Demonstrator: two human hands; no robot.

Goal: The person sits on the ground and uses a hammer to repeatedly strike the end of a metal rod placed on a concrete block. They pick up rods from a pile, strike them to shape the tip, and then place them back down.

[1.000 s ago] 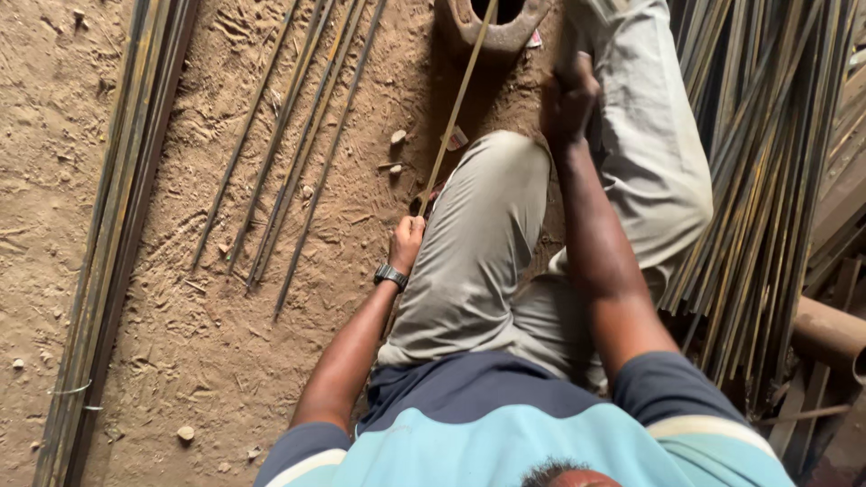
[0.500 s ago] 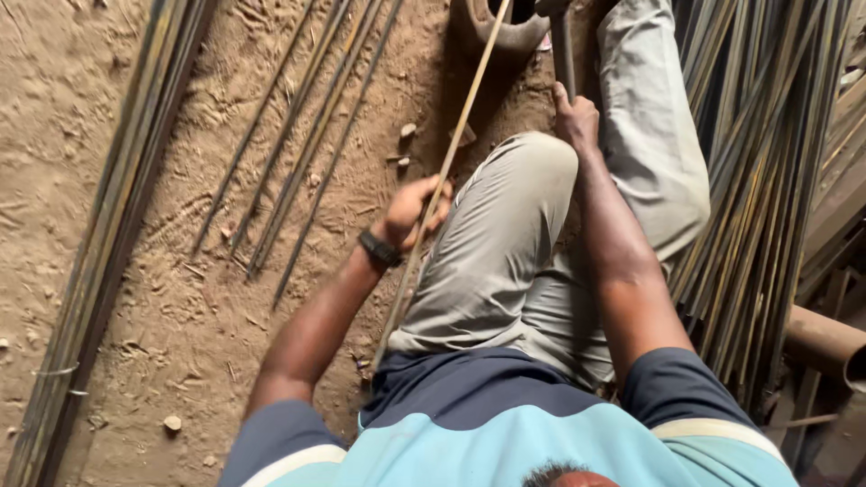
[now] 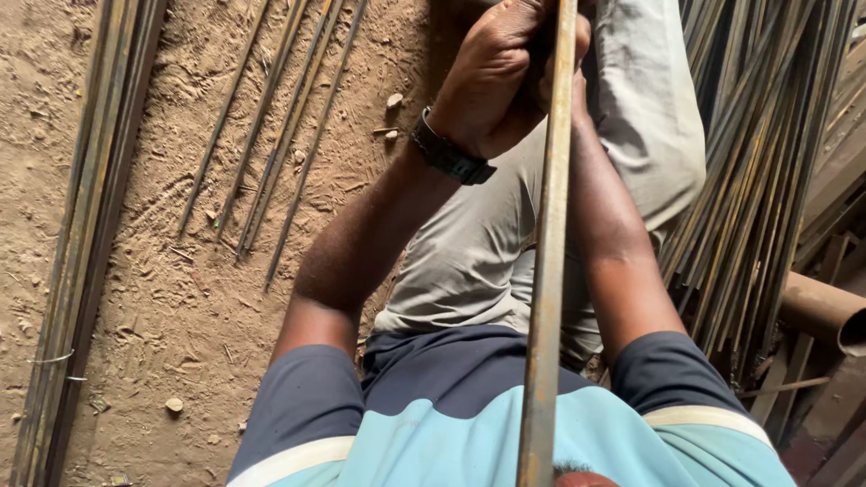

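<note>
Both arms reach forward, raised over the knees. The left hand [image 3: 492,77] curls tightly around the rusty metal rod [image 3: 548,271]; the right hand [image 3: 568,54], behind the rod, is mostly hidden, its grip unclear.

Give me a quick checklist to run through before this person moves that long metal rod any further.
1. Left hand closed on the rod: ok.
2. Right hand on the rod: cannot tell, mostly hidden behind it.
3. Rod's near end away from the face: not ok, it runs right up under the camera.
4. Loose rods on the ground apart from the legs: ok.
5. Rod pile at the right: not ok, pressed against the knee.
</note>
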